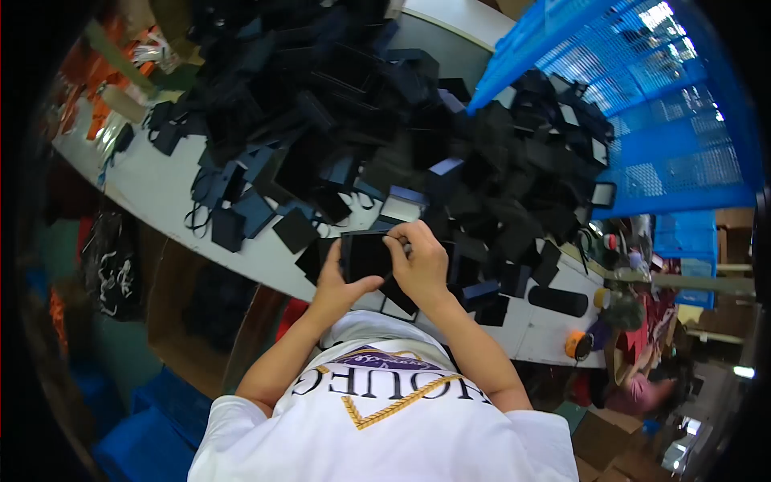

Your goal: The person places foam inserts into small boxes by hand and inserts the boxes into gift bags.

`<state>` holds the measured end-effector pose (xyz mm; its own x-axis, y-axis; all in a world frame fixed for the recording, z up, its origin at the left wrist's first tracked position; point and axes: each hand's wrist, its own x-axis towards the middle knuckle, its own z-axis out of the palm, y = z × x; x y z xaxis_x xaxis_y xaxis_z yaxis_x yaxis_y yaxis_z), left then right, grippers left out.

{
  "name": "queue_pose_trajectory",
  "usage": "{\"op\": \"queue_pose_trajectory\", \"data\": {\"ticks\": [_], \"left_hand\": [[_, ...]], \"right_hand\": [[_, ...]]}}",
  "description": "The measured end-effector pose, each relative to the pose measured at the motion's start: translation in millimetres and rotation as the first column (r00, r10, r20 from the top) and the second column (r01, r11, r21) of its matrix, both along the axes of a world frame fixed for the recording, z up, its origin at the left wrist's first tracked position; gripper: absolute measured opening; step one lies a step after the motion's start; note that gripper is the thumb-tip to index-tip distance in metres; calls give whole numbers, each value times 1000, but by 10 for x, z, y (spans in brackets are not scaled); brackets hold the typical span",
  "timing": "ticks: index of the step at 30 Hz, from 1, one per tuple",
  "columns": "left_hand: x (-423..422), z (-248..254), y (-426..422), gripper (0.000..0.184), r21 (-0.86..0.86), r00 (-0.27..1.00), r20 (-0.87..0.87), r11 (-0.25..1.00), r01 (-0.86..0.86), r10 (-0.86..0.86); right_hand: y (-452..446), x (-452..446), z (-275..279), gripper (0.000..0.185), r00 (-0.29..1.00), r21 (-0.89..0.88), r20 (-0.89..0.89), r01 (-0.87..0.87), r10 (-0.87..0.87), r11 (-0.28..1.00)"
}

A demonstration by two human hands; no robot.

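A dark, flat box-like piece [365, 257] lies between my two hands at the near edge of the pile. My left hand [341, 281] grips its left side, thumb across the front and fingers along the edge. Over its right part is my right hand [420, 261], fingers bent and pinched together near the surface; something small and greyish shows at the fingertips, too small to name. Around and beyond them spreads a big heap of dark boxes and pouches [321, 104].
A blue plastic crate [675, 153] stands at the upper right. A black cylinder [557, 300] and an orange roll [577, 345] sit on the white table [161, 197] at the right. A person in pink [638, 394] is at the far right. Cardboard [189, 321] stands below the table's left edge.
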<state>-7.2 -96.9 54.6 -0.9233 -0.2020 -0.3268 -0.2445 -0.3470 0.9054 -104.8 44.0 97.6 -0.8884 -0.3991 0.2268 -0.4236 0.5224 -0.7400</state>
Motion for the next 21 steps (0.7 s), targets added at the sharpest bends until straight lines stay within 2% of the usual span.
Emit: {"op": "queue_pose_trajectory", "data": {"ticks": [1, 2, 4, 5, 6, 7, 8, 9, 10, 11, 12, 13, 14, 16, 19, 21], "left_hand": [[0, -93, 4, 86, -139, 995, -95, 990, -4, -9], [19, -162, 2, 86, -92, 991, -136, 995, -29, 16], [-7, -36, -74, 85, 31, 995, -11, 995, -96, 96], [-30, -39, -91, 84, 45, 983, 3, 982, -184, 184], [-30, -48, -97, 75, 131, 971, -13, 964, -233, 237], [-9, -82, -129, 70, 99, 981, 38, 976, -192, 189], [17, -139, -152, 64, 72, 986, 90, 987, -146, 140], [75, -212, -199, 51, 108, 977, 136, 978, -181, 166], [127, -191, -280, 49, 158, 962, 202, 963, -217, 183], [194, -143, -371, 48, 208, 944, 269, 946, -251, 191], [257, -127, -462, 48, 256, 923, 333, 924, -283, 191], [328, -201, -518, 47, 200, 914, 291, 916, -349, 285], [404, -225, -631, 44, 186, 898, 298, 903, -387, 324], [618, -418, -778, 37, 175, 885, 249, 880, -440, 393], [898, -585, -878, 32, 153, 836, 291, 841, -520, 464], [1001, -639, -896, 30, 165, 810, 338, 817, -553, 479]], "right_hand": [[-3, 50, -29, 10, 999, -6, -38, 0, -1, 1000], [-12, 95, -54, 11, 997, -15, -73, -10, 9, 1000], [-19, 170, 13, 24, 994, -50, -92, -56, 51, 997], [-6, 182, -25, 24, 981, 9, -144, -131, 131, 991], [22, 182, -75, 23, 957, 76, -197, -199, 211, 977], [30, 167, -106, 17, 946, 224, -152, -250, 287, 942], [15, 82, -116, 15, 932, 147, -78, -340, 353, 929], [-29, -14, -70, 14, 906, 67, -3, -422, 423, 904], [-120, -124, -19, 12, 867, -18, 66, -494, 495, 869], [-282, -255, 43, 9, 859, -139, 36, -502, 511, 853], [-447, -393, 152, 14, 865, -146, -13, -498, 502, 855], [-645, -563, 237, 24, 867, -73, -104, -495, 487, 866], [-888, -697, 328, 45, 802, 58, -228, -554, 551, 830], [-1349, -889, 340, 76, 696, 406, -81, -631, 714, 661], [-2069, -1022, -47, 82, 507, 678, -87, -601, 857, 424], [-2428, -1056, -222, 83, 412, 808, 9, -540, 911, 235]]}}
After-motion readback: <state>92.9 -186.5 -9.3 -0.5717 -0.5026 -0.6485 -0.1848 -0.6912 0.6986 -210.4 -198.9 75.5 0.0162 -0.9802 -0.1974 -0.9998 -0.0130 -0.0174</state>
